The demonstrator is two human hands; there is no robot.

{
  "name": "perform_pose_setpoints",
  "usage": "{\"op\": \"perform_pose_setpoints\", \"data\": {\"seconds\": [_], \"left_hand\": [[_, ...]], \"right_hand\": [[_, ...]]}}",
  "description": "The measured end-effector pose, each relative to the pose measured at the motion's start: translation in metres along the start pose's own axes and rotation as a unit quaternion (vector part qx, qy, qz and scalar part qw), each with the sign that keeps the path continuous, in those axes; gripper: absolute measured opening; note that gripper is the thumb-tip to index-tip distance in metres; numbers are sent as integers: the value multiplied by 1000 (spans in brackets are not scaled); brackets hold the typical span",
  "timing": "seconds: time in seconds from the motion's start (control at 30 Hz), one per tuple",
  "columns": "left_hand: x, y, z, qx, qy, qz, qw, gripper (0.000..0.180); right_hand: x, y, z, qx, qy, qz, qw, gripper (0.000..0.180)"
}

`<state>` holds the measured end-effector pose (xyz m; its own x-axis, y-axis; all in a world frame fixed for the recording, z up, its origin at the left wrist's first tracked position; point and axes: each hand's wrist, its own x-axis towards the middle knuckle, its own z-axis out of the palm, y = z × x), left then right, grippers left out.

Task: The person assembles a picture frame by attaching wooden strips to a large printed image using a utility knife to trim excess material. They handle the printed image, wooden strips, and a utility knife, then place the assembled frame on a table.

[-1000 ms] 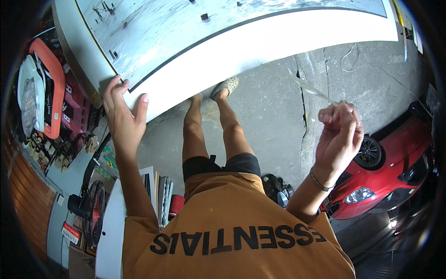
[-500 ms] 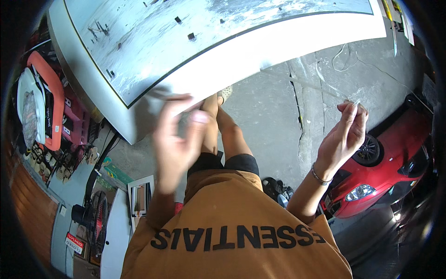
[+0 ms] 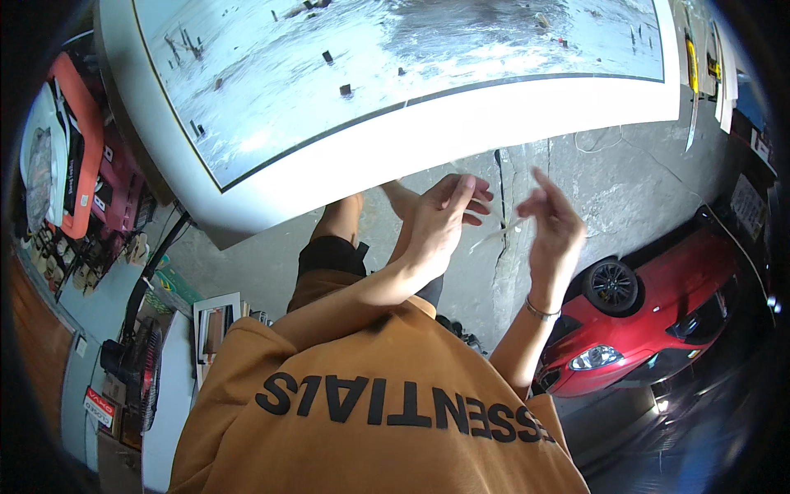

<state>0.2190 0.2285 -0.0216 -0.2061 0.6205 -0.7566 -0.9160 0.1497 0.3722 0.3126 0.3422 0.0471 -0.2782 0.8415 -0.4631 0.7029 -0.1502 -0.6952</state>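
Observation:
My left hand [image 3: 440,226] is in front of my body, below the print's near edge, its fingers loosely bent and apart with nothing visible in them. To its right my right hand [image 3: 555,235], smeared by motion, has its index finger raised. A thin, see-through strip [image 3: 495,237], which looks like clear tape, hangs from that hand's fingers toward the left hand. Beyond both hands lies a large print [image 3: 362,99] of a pale, watery scene with dark posts, bordered by a wide white margin [image 3: 395,136].
A yellow-handled cutter [image 3: 693,70] lies at the far right. A red car [image 3: 658,313] stands at right on the grey concrete floor [image 3: 605,193]. To the left are a coral-red framed item [image 3: 89,156], a fan [image 3: 146,370] and a framed picture [image 3: 216,329].
My left hand has moved right, away from the print's corner, toward my right hand. My right hand has come left and lower with the strip. The view has shifted slightly.

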Motion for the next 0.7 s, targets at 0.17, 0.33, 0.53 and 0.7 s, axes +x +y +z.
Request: {"op": "perform_pose_setpoints", "data": {"seconds": [0.17,0.33,0.53,0.7], "left_hand": [[-6,-11,-17,119,64,71,988,21],[-21,2,-32,199,41,81,976,20],[-3,5,-26,-52,100,108,988,39],[9,-5,-29,54,135,166,975,43]], "right_hand": [[13,-3,52,20,-211,60,975,32],[12,-2,70,55,-199,59,977,28],[18,3,57,73,-222,52,971,27],[22,7,43,216,-265,150,928,29]]}}
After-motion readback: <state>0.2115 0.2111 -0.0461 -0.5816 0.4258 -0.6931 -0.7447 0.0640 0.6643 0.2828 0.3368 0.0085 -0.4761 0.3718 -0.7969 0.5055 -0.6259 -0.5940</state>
